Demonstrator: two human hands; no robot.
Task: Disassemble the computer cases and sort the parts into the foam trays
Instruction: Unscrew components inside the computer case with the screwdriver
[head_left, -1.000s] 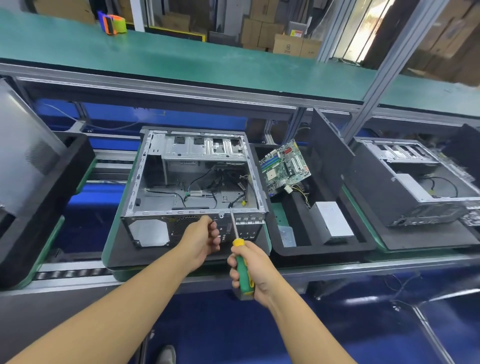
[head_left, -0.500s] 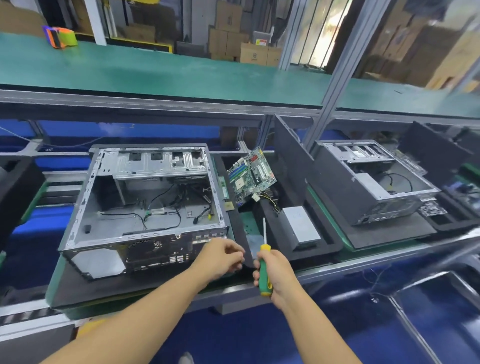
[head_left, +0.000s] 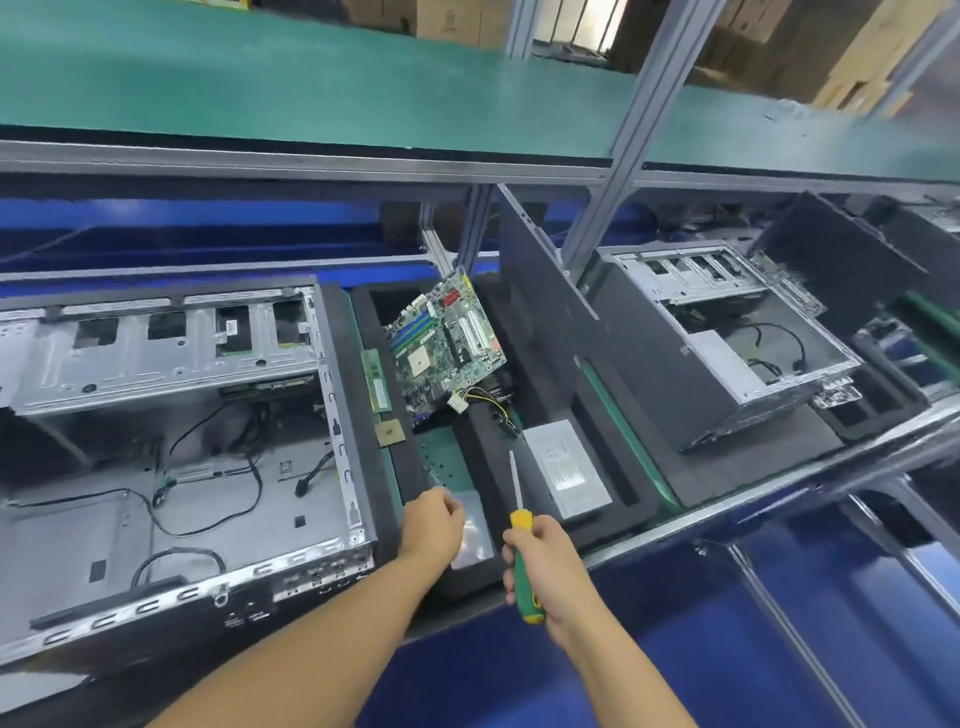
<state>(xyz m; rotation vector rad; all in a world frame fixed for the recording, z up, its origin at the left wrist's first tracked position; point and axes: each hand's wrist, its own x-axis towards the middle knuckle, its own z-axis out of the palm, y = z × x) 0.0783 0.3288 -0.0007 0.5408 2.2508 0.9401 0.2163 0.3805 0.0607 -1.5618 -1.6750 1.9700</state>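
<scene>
At lower centre of the frame, hovering with the left hand (head_left: 434, 525) over the narrow green-floored pocket (head_left: 441, 460) of the foam tray (head_left: 480, 447), fingers bunched together and pointing down. Cannot tell whether pinching a screw or holding nothing: too small, and hidden. Just right of it, clamping the right hand (head_left: 545, 556) round the green and yellow handle of the screwdriver (head_left: 522, 569), shaft pointing up the frame, tip free of any screw.

Filling the left of the frame, lying open: the computer case (head_left: 156, 415), gutted down to loose black cables and the drive cage along its far edge. Already sorted into the tray at centre: motherboard (head_left: 449, 343) propped at a tilt, memory stick (head_left: 376, 382) and processor chip (head_left: 389, 432) along the left strip, power supply (head_left: 566, 473) in the right-hand slot. At upper right, on another tray, a second case (head_left: 727, 332).

Judged from this: mid-step on fasteners, probably dropping a removed screw into the pocket. Next, likely: release over the pocket rather than over the pale sheet (head_left: 475, 540) at its near end, then back to the case at left with the screwdriver for remaining screws or cables. Needs the tip seated cleanly before turning.
</scene>
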